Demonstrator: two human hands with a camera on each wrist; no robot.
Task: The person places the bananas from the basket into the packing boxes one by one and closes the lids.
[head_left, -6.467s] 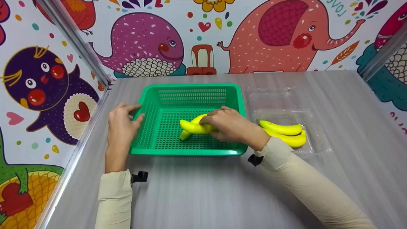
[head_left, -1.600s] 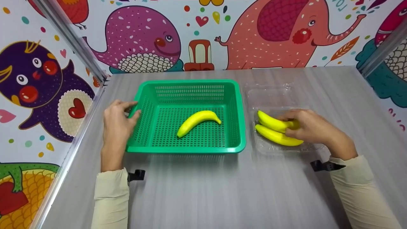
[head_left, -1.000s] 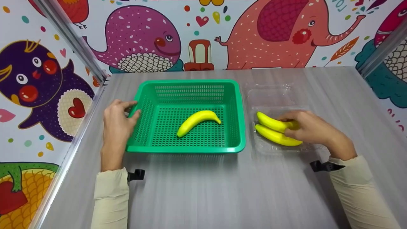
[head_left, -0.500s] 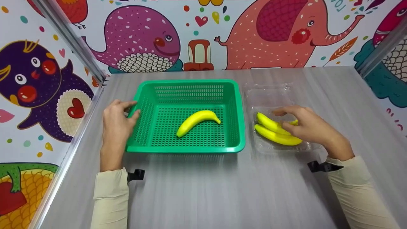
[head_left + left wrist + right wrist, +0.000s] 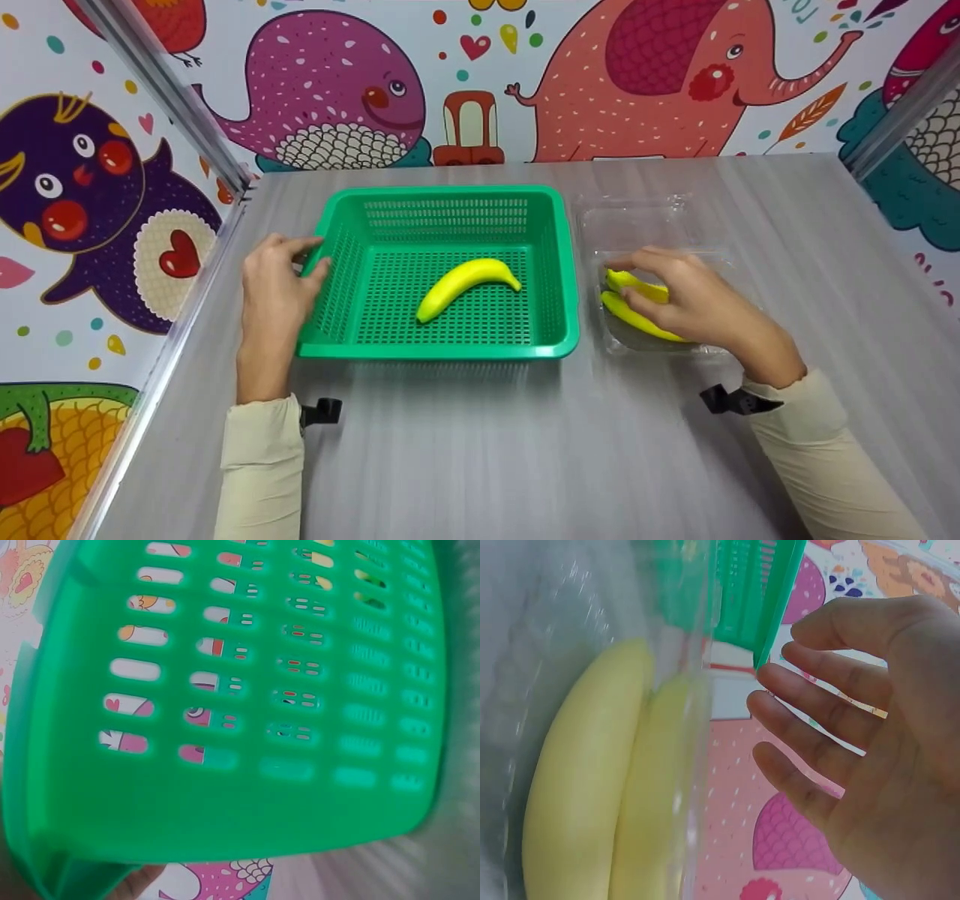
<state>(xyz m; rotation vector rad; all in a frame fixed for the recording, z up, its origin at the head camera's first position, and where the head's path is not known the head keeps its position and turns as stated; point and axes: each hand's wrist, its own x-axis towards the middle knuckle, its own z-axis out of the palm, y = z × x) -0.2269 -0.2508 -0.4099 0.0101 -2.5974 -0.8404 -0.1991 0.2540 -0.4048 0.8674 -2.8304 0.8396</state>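
My left hand [image 5: 277, 289] grips the left rim of a green plastic basket [image 5: 450, 352], thumb over the edge. In the left wrist view the basket's slotted outer wall [image 5: 165, 802] fills the frame, and part of a finger shows below the rim. One yellow banana [image 5: 461, 289] lies on the basket's floor. My right hand [image 5: 694, 300] hovers over a clear plastic clamshell box [image 5: 634, 225], its fingers loosely bent and apart. Beneath it, an upper banana [image 5: 634, 285] and a lower banana [image 5: 637, 313] lie side by side in the box, partly hidden by the hand.
The clamshell's lid half lies folded back toward the wall, just right of the basket. Grey tabletop [image 5: 450, 450] extends in front. A cartoon-printed back wall [image 5: 480, 75] and a side wall [image 5: 67, 225] border the table, with metal rails at the corners.
Earlier my right hand held a banana in the basket, where two lay; now one lies there. It has since let go of a banana in the clamshell and shifted left. My left hand stays.
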